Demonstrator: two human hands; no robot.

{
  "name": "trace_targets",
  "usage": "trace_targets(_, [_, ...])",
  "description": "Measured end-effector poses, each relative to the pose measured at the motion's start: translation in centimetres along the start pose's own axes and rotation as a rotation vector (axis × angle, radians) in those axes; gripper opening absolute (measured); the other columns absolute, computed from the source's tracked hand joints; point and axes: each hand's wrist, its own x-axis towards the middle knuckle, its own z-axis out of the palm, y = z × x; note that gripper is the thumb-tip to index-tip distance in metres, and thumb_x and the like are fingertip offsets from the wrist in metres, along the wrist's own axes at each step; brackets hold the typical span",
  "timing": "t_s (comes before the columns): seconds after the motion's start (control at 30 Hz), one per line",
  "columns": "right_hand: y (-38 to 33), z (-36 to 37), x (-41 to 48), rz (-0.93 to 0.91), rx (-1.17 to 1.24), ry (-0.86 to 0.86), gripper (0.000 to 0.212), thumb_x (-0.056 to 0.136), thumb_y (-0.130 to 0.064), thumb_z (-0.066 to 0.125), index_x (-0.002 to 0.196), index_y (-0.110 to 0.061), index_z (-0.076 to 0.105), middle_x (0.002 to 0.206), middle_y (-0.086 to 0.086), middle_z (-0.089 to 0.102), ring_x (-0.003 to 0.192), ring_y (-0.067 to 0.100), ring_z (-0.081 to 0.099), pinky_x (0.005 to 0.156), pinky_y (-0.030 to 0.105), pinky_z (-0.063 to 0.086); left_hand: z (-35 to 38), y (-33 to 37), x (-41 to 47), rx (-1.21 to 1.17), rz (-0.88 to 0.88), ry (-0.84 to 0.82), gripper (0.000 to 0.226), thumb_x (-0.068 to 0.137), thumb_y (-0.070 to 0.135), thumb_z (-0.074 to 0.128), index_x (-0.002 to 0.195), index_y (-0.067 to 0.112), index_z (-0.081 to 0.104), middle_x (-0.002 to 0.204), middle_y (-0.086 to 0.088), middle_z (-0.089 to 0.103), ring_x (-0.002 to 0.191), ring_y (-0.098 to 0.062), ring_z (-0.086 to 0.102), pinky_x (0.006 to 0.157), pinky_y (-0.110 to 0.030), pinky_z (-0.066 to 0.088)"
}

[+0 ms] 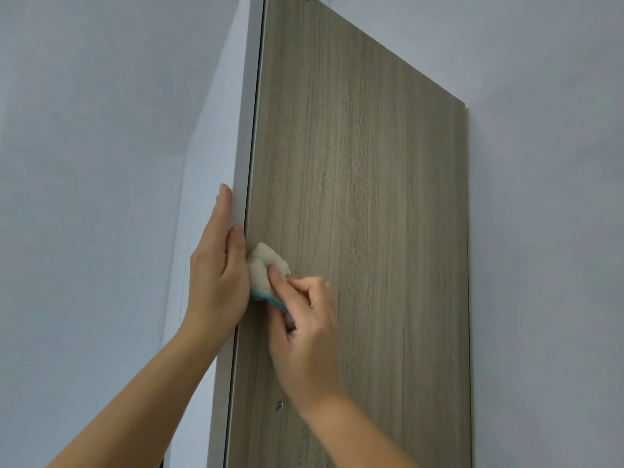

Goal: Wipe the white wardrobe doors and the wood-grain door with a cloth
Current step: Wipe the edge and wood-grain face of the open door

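A person's right hand [307, 319] presses a bunched white cloth [263, 268] with a teal hem against the wood-grain door [388, 197], close to its left edge, fingers curled round the cloth. The left hand [216, 275] clamps the pale edge strip [250, 130], its thumb just beside the cloth. Bare panel stretches above and to the right as far as the door's far edge, beside a grey-white wall [540, 231]. A round metal fitting [279, 406] sits below the hands.

A home's indoor room is showing here: a wood-grain door [371, 197] with a small metal fitting [279, 406] is hanging between plain white surfaces [101, 130].
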Motion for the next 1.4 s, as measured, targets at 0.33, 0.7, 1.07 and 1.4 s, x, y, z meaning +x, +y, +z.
trace_targets(0.33, [3.4, -2.2, 0.9, -0.025, -0.132, 0.013, 0.039, 0.089, -0.012, 0.058, 0.127, -0.019, 0.062, 0.102, -0.002, 0.054, 0.088, 0.014, 0.053, 0.075, 0.024, 0.048, 0.2, -0.3, -3.0, 0.117, 0.010, 0.010, 0.053, 0.102, 0.003, 0.034, 0.152, 0.018, 0.022, 0.157, 0.010, 0.021, 0.141, 0.006, 0.016, 0.111, -0.005, 0.013])
trace_targets(0.7, [20.6, -12.1, 1.4, 0.722, -0.321, 0.257, 0.026, 0.091, -0.006, 0.060, 0.115, 0.004, 0.064, 0.109, 0.021, 0.057, 0.094, 0.035, 0.058, 0.069, 0.019, 0.030, 0.6, -0.5, -4.1, 0.201, -0.072, 0.034, 0.058, 0.101, -0.001, 0.031, 0.153, 0.022, 0.018, 0.155, 0.014, 0.024, 0.144, -0.004, 0.019, 0.119, -0.022, 0.016])
trace_targets(1.07, [28.0, -16.0, 0.2, 1.001, -0.409, 0.319, 0.021, 0.088, -0.011, 0.059, 0.107, -0.005, 0.066, 0.103, 0.021, 0.067, 0.094, 0.039, 0.062, 0.079, 0.042, 0.048, 0.5, -0.9, -4.1, 0.198, -0.059, 0.048, 0.059, 0.101, 0.001, 0.034, 0.152, 0.027, 0.020, 0.154, 0.014, 0.029, 0.141, -0.003, 0.028, 0.118, -0.028, 0.025])
trace_targets(1.4, [12.0, -8.1, -2.6, 0.715, -0.084, 0.277, 0.020, 0.090, -0.010, 0.065, 0.109, -0.012, 0.067, 0.099, -0.003, 0.050, 0.080, 0.011, 0.057, 0.069, 0.019, 0.043, 0.0, -1.7, -4.5, 0.151, -0.057, 0.021, 0.057, 0.102, 0.001, 0.033, 0.152, 0.025, 0.022, 0.154, 0.017, 0.029, 0.140, 0.006, 0.025, 0.114, -0.016, 0.021])
